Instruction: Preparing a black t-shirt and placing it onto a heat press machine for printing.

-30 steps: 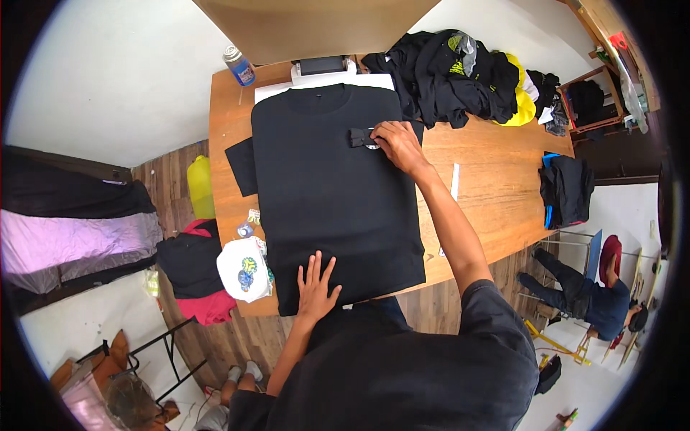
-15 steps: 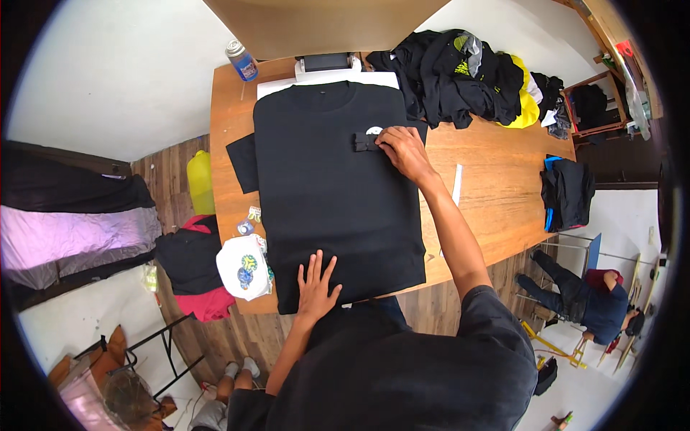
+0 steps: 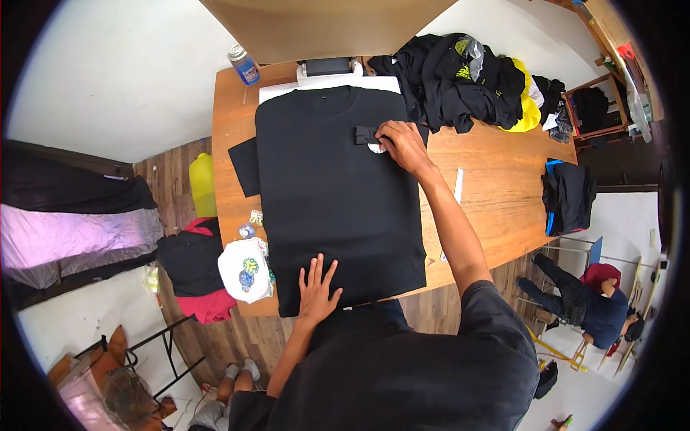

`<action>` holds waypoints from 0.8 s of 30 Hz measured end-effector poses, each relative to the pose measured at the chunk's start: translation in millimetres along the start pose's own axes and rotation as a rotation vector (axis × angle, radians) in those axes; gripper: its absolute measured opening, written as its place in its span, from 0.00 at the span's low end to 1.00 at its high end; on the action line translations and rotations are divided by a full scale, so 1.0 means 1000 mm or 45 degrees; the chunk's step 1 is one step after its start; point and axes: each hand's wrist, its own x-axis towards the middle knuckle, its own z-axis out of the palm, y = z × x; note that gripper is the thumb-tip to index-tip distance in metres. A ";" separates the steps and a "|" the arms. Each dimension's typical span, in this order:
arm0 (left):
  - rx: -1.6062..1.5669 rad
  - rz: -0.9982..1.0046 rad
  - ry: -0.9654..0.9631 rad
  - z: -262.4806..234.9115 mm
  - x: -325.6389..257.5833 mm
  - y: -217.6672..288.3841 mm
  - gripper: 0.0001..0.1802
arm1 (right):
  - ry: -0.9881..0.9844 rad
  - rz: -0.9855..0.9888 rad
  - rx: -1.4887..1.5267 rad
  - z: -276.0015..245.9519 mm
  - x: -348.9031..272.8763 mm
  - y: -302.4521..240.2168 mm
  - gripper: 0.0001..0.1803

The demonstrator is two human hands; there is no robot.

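In the head view, the sole view, we find the left hand (image 3: 316, 293) palm down near the lower edge of a black T-shirt (image 3: 338, 187), its fingers spread apart and grasping nothing. The left forearm rises from the lower edge of the view, angled slightly to the right.

We note the right arm reaching up and inward across the right side of the shirt. The right hand (image 3: 404, 147) is bent at the knuckles, its fingertips drawn together and pinching a small black piece (image 3: 365, 135). This piece is roughly rectangular, with an uneven outline; we cannot tell its material. It sits over the upper right chest of the shirt, just beside a white round mark (image 3: 376, 149) that the hand partly covers.

The shirt lies flat, neck away from the person, its knit matte and smooth with soft creases toward the hem. Beneath its collar end we see a white flat surface (image 3: 388, 85), and below that a wooden table (image 3: 503, 176) with visible grain. To the left lies a rounded white cloth bundle (image 3: 233, 273) bearing coloured prints; beyond the far right corner, a crumpled heap of dark garments (image 3: 438, 86).
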 end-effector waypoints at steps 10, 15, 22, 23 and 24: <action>-0.014 0.011 0.001 0.001 0.000 0.001 0.44 | -0.004 -0.029 -0.074 -0.003 0.006 0.008 0.07; -0.011 0.006 -0.012 -0.002 -0.001 0.002 0.44 | 0.047 -0.054 -0.077 -0.016 0.006 -0.005 0.08; -0.007 0.019 0.005 -0.003 0.000 0.005 0.44 | 0.034 -0.078 -0.052 -0.011 -0.006 -0.006 0.07; -0.009 0.025 0.007 -0.003 0.000 0.005 0.44 | 0.018 -0.063 -0.046 -0.010 -0.009 -0.005 0.07; -0.008 0.025 0.008 -0.002 0.000 0.006 0.44 | 0.019 -0.063 -0.045 -0.009 -0.010 -0.005 0.07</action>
